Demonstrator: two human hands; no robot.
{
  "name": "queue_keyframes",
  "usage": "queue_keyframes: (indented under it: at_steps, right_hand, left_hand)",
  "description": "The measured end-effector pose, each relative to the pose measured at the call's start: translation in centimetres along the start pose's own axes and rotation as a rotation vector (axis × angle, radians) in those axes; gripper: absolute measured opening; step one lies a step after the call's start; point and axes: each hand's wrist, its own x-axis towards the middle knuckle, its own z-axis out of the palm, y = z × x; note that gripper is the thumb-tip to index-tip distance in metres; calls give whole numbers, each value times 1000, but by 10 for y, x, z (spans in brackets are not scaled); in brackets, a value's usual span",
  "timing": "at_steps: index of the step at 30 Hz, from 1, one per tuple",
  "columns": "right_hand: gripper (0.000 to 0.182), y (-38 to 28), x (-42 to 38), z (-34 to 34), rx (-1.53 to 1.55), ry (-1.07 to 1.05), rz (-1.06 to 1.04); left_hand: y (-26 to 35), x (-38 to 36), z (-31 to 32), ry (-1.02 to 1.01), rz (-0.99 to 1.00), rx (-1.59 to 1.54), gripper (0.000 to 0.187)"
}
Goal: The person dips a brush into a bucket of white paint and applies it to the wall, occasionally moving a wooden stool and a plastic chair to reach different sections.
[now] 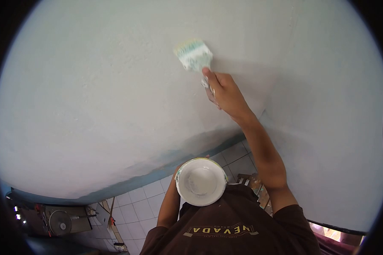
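Note:
My right hand [220,90] is wrapped around the handle of a wide paintbrush [194,54], thumb along its neck. The brush is coated in white and pale green paint, and its bristles are against or very close to the wall [115,85]. Held at my chest is a round white paint bucket [179,187] with pale paint [201,180] inside and smears on its rim. My left hand [178,169] supports it from behind; most of that hand is hidden by the bucket, with a fingertip showing at the far rim.
Along the wall's bottom runs an unevenly covered blue-grey band [144,174]. White floor tiles [147,199] lie below. A fan [60,222] stands at lower left. A wooden piece of furniture [244,178] is beside me, and a second wall [327,127] meets the first at the right.

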Motion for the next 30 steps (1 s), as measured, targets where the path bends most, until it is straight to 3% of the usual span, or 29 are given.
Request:
queue_keyframes:
  at_steps: [2, 4, 6, 8, 10, 14, 16, 18, 20, 24, 26, 28, 30]
  right_hand:
    - [52, 9, 5, 9, -4, 38, -90]
    - [54, 77, 23, 17, -288, 165, -227]
    - [53, 166, 12, 16, -336, 182, -192]
    - [53, 241, -12, 12, -313, 161, 34]
    - [49, 279, -32, 1, -121, 85, 473]
    - [42, 285, -15, -18, 30, 48, 702]
    - [39, 204, 6, -20, 173, 4, 474]
    - [39, 123, 24, -29, 166, -121, 375]
    - [41, 56, 22, -31, 107, -154, 281]
    - [48, -19, 12, -30, 18, -44, 10]
    - [51, -12, 10, -28, 25, 36, -97]
    - [53, 43, 13, -28, -47, 130, -9]
    - [53, 172, 22, -33, -256, 168, -133]
  left_hand:
    - [2, -6, 8, 37, 14, 20, 36]
    - [4, -8, 9, 28, 40, 34, 36]
    - [0, -3, 5, 16, 64, 48, 35]
    - [-12, 10, -14, -19, 46, -31, 35]
    - [-14, 11, -13, 11, 51, 14, 35]
    - [-14, 9, -9, 117, 57, 52, 32]
    - [-5, -1, 9, 144, 26, -50, 27]
    - [8, -13, 31, 167, 2, -157, 23]
    - [18, -20, 46, 285, 58, 1, 19]
    - [17, -13, 40, 301, 36, -60, 19]
    - [12, -2, 19, 268, -122, -72, 21]
    - [1, -1, 11, 191, -47, -121, 22]
    - [-10, 3, -2, 104, 17, -160, 24]
